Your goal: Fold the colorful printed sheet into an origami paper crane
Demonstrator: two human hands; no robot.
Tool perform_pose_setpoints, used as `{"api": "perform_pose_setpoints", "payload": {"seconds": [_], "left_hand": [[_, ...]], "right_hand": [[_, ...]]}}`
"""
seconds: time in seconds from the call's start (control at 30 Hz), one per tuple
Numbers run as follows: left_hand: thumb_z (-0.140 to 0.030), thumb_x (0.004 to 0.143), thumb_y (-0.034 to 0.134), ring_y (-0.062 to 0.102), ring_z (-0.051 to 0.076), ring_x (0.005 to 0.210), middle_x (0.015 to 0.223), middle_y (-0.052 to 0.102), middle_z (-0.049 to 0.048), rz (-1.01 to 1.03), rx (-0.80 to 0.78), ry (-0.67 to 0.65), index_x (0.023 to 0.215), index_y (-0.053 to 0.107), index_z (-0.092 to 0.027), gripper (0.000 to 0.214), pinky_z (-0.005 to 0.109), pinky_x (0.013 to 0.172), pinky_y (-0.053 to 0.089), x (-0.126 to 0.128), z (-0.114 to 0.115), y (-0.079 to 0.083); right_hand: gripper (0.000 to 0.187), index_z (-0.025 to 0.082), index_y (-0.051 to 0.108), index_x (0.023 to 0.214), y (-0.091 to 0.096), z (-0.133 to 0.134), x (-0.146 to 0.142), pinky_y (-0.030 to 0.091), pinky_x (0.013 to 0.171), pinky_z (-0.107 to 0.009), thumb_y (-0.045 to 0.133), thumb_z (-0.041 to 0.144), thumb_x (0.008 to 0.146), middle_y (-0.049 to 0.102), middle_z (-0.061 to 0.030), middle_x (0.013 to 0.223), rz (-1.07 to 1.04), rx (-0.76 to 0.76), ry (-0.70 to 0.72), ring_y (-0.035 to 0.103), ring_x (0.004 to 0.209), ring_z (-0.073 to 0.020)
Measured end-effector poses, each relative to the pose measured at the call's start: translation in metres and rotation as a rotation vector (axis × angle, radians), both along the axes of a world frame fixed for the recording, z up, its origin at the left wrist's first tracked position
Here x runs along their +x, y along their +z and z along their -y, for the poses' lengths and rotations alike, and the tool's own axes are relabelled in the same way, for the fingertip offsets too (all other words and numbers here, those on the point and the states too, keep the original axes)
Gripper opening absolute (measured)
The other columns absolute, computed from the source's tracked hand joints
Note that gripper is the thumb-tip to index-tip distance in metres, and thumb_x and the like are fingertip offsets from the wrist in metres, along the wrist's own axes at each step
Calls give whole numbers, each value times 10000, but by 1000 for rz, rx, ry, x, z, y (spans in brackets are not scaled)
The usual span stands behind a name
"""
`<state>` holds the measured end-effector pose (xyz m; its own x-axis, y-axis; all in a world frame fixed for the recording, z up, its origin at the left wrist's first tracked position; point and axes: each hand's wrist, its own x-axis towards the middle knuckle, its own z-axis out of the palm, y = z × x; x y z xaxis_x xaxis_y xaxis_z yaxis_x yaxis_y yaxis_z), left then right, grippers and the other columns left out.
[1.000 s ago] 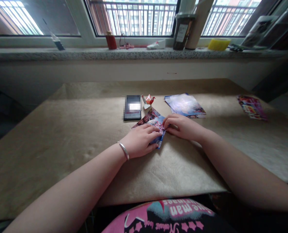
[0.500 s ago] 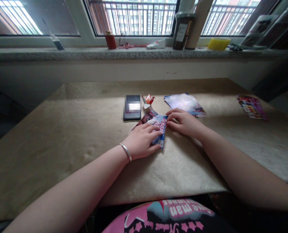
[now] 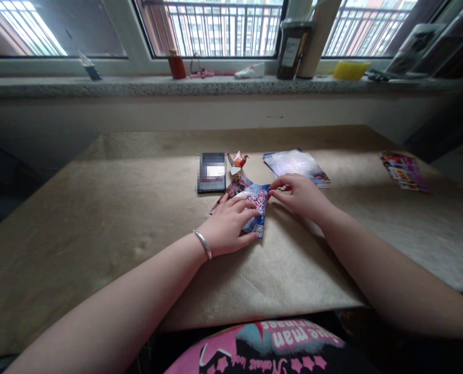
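Observation:
A folded sheet of printed paper, blue, white and red, lies on the table in front of me. Over its left part rests my left hand, palm down with the fingers spread flat on it. My right hand pinches the paper's upper right corner between thumb and fingers. Just beyond the paper stands a small red and white folded paper crane. To the crane's left lies a phone with a blurred screen. The paper's left edge is partly hidden by my left hand.
A stack of printed sheets lies behind my right hand. Several colourful cards are at the far right of the table. On the windowsill stand a red bottle, a dark jar and a yellow object.
My right hand has lifted the paper's right corner slightly, and a bit of red shows by the fingertips. My left hand stays nearly still on the sheet.

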<state>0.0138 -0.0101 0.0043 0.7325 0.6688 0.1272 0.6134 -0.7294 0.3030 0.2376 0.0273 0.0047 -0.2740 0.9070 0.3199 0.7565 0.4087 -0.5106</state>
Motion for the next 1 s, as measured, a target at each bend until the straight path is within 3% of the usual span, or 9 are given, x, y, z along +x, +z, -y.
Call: {"api": "perform_pose_setpoints", "payload": {"seconds": [0.47, 0.67, 0.87, 1.0], "left_hand": [[-454, 820, 528, 261, 297, 1341, 1394, 395, 92, -49, -27, 27, 1278, 462, -234, 512, 549, 1111, 151, 1, 2, -1], [-350, 856, 474, 252, 281, 1355, 1432, 361, 88, -95, -27, 47, 1300, 448, -215, 465, 515, 1122, 173, 2, 2, -2], [-433, 873, 436, 244, 274, 1361, 1447, 344, 82, -114, 12, 26, 1343, 406, -221, 516, 485, 1127, 168, 1, 1, -6], [-425, 862, 455, 252, 264, 1357, 1440, 358, 95, -124, -5, 36, 1354, 390, -168, 559, 459, 1134, 168, 1, 0, -3]], "right_hand": [[113, 202, 665, 748, -3, -2, 1, 477, 687, -324, 642, 313, 735, 663, -35, 801, -86, -24, 0, 595, 761, -176], [112, 204, 656, 759, -5, -2, -1, 467, 682, -325, 632, 313, 751, 661, -27, 780, -77, -9, -7, 585, 731, -170], [117, 209, 635, 783, 0, 5, -6, 456, 694, -310, 662, 310, 731, 650, -22, 827, -4, 29, 57, 574, 784, -175], [113, 210, 627, 787, 0, 6, -9, 446, 681, -299, 653, 311, 742, 644, -26, 837, 34, 42, 29, 568, 788, -176]]}}
